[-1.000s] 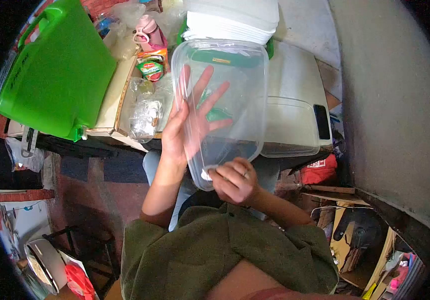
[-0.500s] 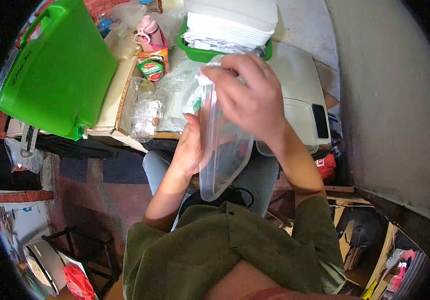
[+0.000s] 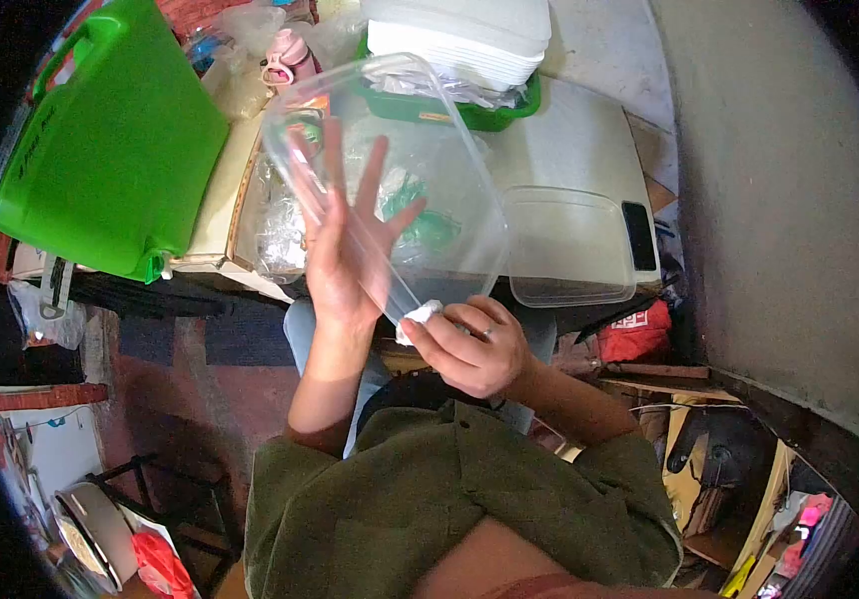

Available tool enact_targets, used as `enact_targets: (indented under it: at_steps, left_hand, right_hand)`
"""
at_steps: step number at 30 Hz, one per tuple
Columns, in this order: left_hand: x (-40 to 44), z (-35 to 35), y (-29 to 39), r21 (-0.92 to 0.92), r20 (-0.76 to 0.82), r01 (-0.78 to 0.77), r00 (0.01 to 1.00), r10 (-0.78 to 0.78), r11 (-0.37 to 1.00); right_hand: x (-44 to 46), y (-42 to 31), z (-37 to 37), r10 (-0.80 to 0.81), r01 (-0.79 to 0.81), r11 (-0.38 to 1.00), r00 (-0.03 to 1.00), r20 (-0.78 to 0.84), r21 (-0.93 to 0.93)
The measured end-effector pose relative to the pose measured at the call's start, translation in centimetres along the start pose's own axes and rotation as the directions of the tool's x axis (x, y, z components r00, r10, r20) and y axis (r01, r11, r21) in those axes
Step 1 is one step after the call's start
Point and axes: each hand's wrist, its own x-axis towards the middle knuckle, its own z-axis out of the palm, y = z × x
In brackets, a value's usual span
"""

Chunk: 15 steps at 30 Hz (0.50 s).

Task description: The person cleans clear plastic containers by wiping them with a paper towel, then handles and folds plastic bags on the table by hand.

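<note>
Above the near edge of the pale table (image 3: 594, 140), a clear plastic container (image 3: 444, 165) is being held up at a slant, its long axis running from a near end by the right hand (image 3: 477, 349) to a far end up and to the left. Of the two hands, the right is being kept nearer to that near end, with the bulk of the container lying ahead of it and to its left. Between the right thumb and fingers, a white wad (image 3: 418, 321) is being pinched against or just beside the near corner of the rim; whether the plastic itself is being gripped there cannot be told. Along the container's left side, the left hand (image 3: 348, 268) is being held upright, palm facing the wearer, its fingers being spread wide and showing through the clear wall. Nothing is being clasped tightly by it; the container is apparently being propped against it. The right wrist is being angled inward from the right, with the fingers being curled. Farther right, a clear flat piece (image 3: 569, 245) is lying beside a dark phone (image 3: 639, 237).
</note>
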Motion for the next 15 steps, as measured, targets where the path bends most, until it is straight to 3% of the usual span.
enact_targets:
  at_steps: [3, 5, 7, 9, 11, 13, 15]
  left_hand:
    - [0.1, 0.1, 0.6, -0.060, -0.031, -0.118, 0.993, 0.116, 0.991]
    - [0.3, -0.1, 1.1, -0.097, -0.058, -0.222, 0.974, 0.217, 0.970]
    - [0.4, -0.7, 1.6, -0.135, -0.047, -0.232, 0.973, 0.227, 0.963]
    - [0.3, -0.8, 1.9, -0.248, 0.016, -0.188, 0.980, 0.198, 0.950]
    - [-0.1, -0.4, 1.9, -0.254, 0.011, -0.160, 0.986, 0.168, 0.954]
    - [-0.7, -0.4, 1.9, -0.311, 0.073, -0.077, 0.992, 0.104, 0.947]
    - [-1.4, -0.3, 1.6, -0.350, 0.120, -0.024, 0.990, 0.070, 0.936]
  right_hand:
    - [-2.5, -0.6, 1.2, 0.053, -0.049, 0.998, 0.989, -0.137, 0.037]
    - [-4.5, -0.9, 1.2, 0.088, -0.108, 0.990, 0.977, -0.192, -0.095]
    - [-5.4, -0.1, 2.0, 0.117, -0.132, 0.990, 0.956, -0.270, -0.041]
    - [-6.4, 0.8, 3.0, 0.466, -0.380, 0.883, 0.779, -0.419, 0.274]
    - [-6.4, 1.4, 3.7, 0.753, -0.558, 0.658, 0.457, -0.474, 0.506]
    - [-6.0, 3.3, 2.9, 0.842, -0.498, 0.535, 0.378, -0.384, 0.683]
    - [-6.5, 5.6, 3.6, 0.874, -0.472, 0.478, 0.339, -0.349, 0.740]
